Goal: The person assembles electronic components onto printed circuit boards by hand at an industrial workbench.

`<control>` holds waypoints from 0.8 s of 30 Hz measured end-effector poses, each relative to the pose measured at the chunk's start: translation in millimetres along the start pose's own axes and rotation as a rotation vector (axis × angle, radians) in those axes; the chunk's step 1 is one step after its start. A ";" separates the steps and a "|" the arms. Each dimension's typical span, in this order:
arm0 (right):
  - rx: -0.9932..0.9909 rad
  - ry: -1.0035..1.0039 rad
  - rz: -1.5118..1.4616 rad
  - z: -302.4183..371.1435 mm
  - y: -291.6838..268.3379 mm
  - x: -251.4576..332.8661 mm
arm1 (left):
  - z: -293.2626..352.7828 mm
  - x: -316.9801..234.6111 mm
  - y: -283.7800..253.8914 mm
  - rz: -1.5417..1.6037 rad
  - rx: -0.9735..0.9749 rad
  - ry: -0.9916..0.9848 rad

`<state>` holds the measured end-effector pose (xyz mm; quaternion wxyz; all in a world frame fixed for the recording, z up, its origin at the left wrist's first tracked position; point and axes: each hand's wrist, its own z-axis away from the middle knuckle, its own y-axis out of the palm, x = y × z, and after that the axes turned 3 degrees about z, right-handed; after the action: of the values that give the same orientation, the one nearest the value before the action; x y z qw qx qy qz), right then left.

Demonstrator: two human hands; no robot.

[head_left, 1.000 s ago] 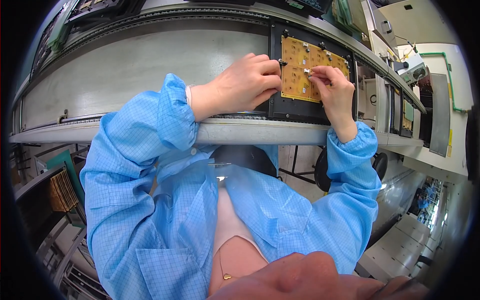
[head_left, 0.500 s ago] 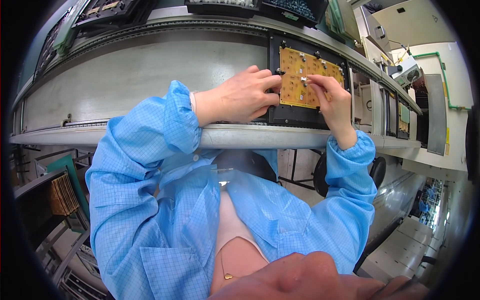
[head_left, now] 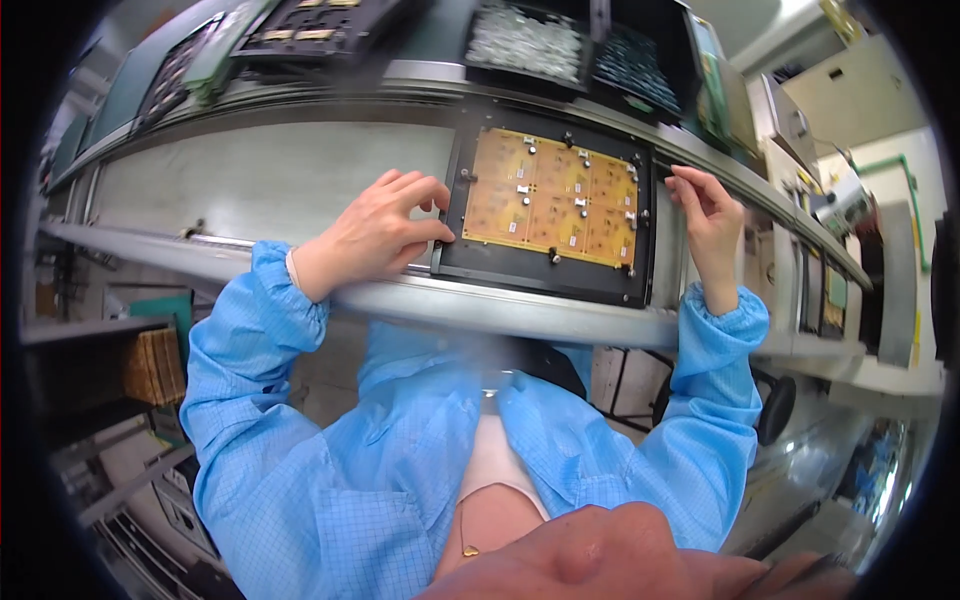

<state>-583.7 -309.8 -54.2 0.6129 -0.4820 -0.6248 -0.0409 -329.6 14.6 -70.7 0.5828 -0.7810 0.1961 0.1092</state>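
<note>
A black carrier frame (head_left: 548, 272) lies across the rails of the line, holding a yellow-brown circuit board panel (head_left: 560, 228). Small white parts and dark round parts stand on the panel, and black clips sit around its edge. My left hand (head_left: 375, 225) grips the frame's left edge, thumb and fingers curled against it. Off the frame's right side, my right hand (head_left: 708, 215) hovers apart from the panel. Its thumb and fingertips are pinched together; whether anything small is between them cannot be made out.
Beyond the far rail stand a black bin of white parts (head_left: 525, 45) and a bin of dark bluish parts (head_left: 635, 75). More black carriers (head_left: 320, 35) are at the far left. The metal near rail (head_left: 520, 300) runs between me and the frame.
The frame with its panel has slid left along the rails, my left hand at its edge. My right hand has left the panel and moved to its right. The view has shifted.
</note>
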 end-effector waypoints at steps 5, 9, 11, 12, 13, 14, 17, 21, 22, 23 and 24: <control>0.037 -0.059 -0.088 -25.2 27.3 -16.0 | 33.7 20.5 -28.9 -0.020 -0.071 -0.152; 0.020 -0.033 -0.100 -33.4 35.8 -30.5 | 43.9 97.3 -70.7 -0.164 -0.531 -0.282; 0.014 -0.044 -0.109 -34.8 39.4 -38.3 | 56.3 157.5 -109.5 -0.357 -0.779 -0.578; 0.013 -0.061 -0.119 -34.1 41.0 -42.6 | 64.4 189.4 -128.5 -0.569 -0.785 -0.651; 0.004 -0.046 -0.136 -33.0 42.5 -46.7 | 74.5 222.1 -147.0 -0.777 -0.789 -0.719; -0.012 -0.030 -0.151 -32.5 45.1 -50.9 | 84.9 257.4 -165.2 -0.924 -0.738 -0.717; -0.072 0.004 -0.127 -26.6 44.2 -57.8 | 71.9 301.3 -193.4 -0.935 -0.631 -0.941; -0.138 0.028 -0.134 -23.5 52.2 -64.4 | 87.3 329.7 -237.9 -0.534 -0.411 -1.201; -0.147 0.037 -0.132 -21.3 53.6 -64.3 | 85.1 325.8 -243.4 -0.577 -0.403 -1.157; -0.160 0.039 -0.129 -19.9 55.3 -64.2 | 84.0 321.3 -248.0 -0.561 -0.395 -1.144; -0.157 0.028 -0.116 -18.9 56.8 -64.2 | 80.5 309.3 -249.6 -0.560 -0.396 -1.134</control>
<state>-546.8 -327.1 -131.9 0.5786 -0.4909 -0.6378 -0.1321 61.5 96.8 -1.4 0.4476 -0.7162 -0.3753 0.3820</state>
